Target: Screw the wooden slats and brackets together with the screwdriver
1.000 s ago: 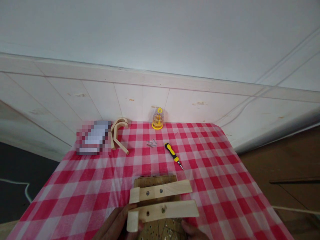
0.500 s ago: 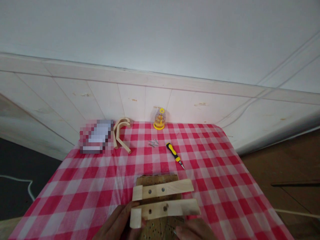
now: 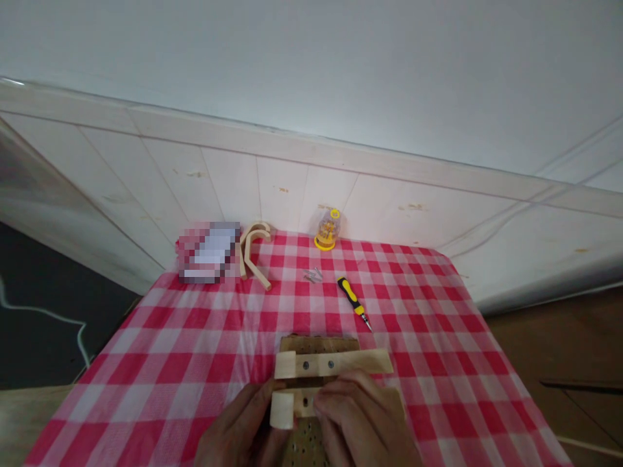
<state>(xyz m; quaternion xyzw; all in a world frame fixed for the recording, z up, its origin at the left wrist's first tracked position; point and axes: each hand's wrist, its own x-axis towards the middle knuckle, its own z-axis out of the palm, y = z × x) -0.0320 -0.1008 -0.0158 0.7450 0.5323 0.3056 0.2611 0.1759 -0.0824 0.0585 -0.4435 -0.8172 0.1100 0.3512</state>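
Two pale wooden hooks lie crosswise on a brown board [image 3: 318,344] peppered with holes. The far hook [image 3: 360,361] has two screw heads in it. On the near hook [image 3: 282,410], one dark hole shows toward the left. My left hand [image 3: 243,421] grips the near hook's left end against the board, fingers closed around it. My right hand [image 3: 357,415] is closed in a pinch over the middle of the near hook, where its fingers cover the second hole. Whatever is between those fingertips is hidden.
Beyond the board lie a yellow-black screwdriver [image 3: 354,303] and several loose screws [image 3: 313,275]. A clear yellow-based bit case [image 3: 328,230] stands by the wall. Two more curved wooden hooks [image 3: 256,259] lean near a blurred-out flat object [image 3: 209,253]. A checked cloth [image 3: 195,337] covers the table.
My right hand has moved up from the board's lower right onto the near hook, bringing the small shiny thing at its fingertips out of sight. The view has shifted slightly left.
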